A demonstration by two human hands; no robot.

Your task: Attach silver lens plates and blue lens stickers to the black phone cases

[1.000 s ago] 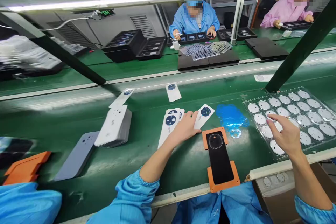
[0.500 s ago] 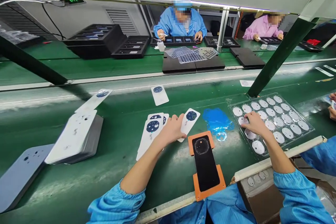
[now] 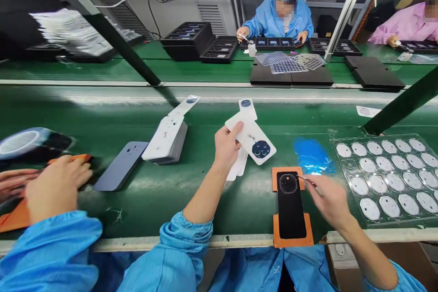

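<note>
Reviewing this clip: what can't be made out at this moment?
All in the head view:
Thin dark item in the right hand's grip: too small to identify.
Lettering on the held white card: too small to read.
Lower white cards: partly hidden by the held card and left hand.
Orange holder at far left: cut off by the edge, partly covered by co-worker's hands.
</note>
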